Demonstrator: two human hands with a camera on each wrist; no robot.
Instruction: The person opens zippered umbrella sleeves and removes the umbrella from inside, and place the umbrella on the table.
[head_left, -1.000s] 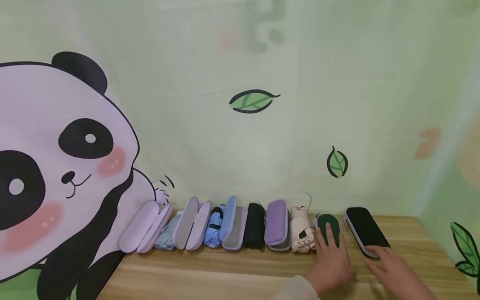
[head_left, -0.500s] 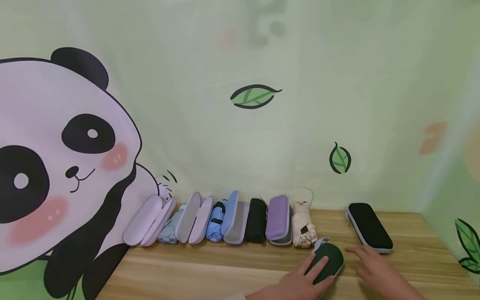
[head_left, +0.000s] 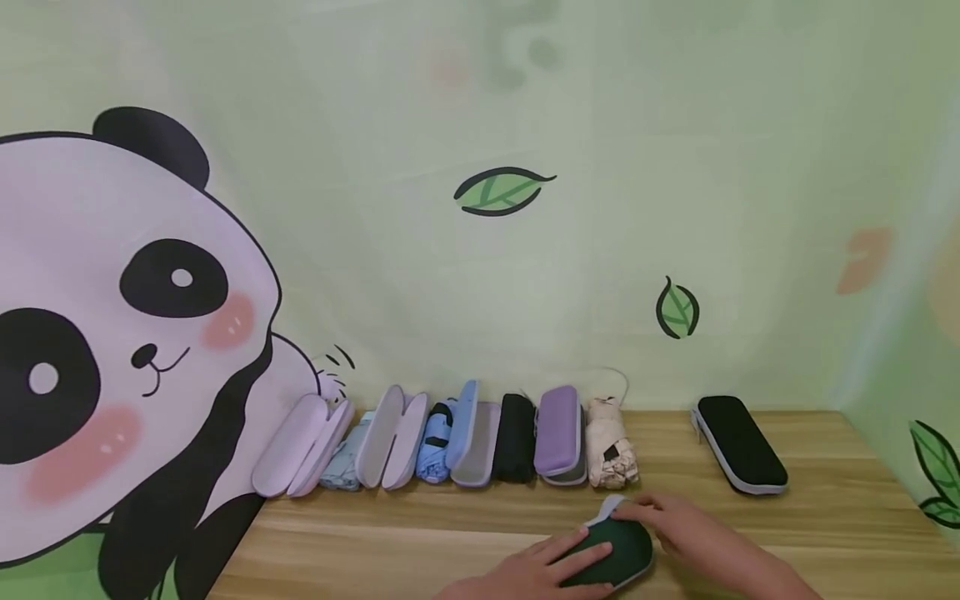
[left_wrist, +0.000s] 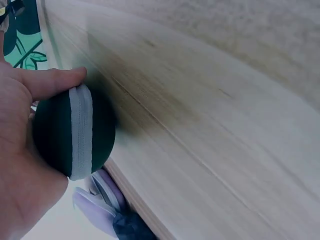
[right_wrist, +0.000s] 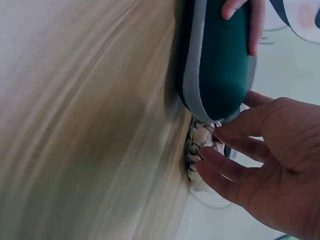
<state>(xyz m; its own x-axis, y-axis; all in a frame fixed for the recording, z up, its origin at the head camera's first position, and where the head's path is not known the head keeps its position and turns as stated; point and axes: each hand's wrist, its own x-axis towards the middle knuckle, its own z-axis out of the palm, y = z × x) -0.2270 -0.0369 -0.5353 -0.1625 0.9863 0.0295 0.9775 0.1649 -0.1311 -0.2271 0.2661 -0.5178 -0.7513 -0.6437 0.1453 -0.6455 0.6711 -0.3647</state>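
Observation:
A dark green zip case [head_left: 618,546] with a pale grey zip band lies near the front of the table. My left hand [head_left: 536,567] grips its near end, fingers spread over the top. In the left wrist view, the thumb [left_wrist: 55,80] reaches across the case's rounded end. My right hand [head_left: 690,525] is at the far end, fingertips right at a light grey tab [head_left: 611,502]. In the right wrist view, its fingers [right_wrist: 235,175] bend loosely beside the green case [right_wrist: 225,70]; I cannot tell whether they pinch the tab.
Along the back edge stand open lilac cases [head_left: 288,446], a blue open case [head_left: 465,425], a purple case [head_left: 557,425] and rolled bundles, among them a black one [head_left: 515,439] and a beige one [head_left: 609,442]. A black case [head_left: 738,442] lies at right. A panda-print backdrop rises behind.
My left hand has brought the green case from the row at the back toward the front and left, turning it. My right hand has moved from beside the black case to the green case's tab.

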